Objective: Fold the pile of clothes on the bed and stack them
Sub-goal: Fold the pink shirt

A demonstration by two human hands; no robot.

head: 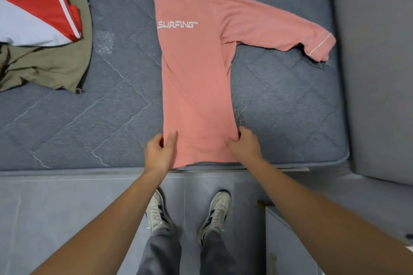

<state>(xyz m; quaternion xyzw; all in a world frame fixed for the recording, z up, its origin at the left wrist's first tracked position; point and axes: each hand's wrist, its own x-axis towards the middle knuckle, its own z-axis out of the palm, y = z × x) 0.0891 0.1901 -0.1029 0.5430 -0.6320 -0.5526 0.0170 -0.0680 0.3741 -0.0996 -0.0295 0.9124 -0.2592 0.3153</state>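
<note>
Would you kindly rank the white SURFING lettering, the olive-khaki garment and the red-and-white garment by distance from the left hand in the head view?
1. White SURFING lettering, ahead on the shirt.
2. Olive-khaki garment, far left.
3. Red-and-white garment, upper-left corner.

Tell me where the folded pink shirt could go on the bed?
Bare mattress lies between the pink shirt and the khaki garment. The right side is crowded by the outstretched sleeve, with a smaller bare patch below it.

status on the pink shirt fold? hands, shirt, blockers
Left hand and right hand both pinch the hem. Pink shirt flat on mattress, one side folded in, right sleeve out. Nothing in the way.
</note>
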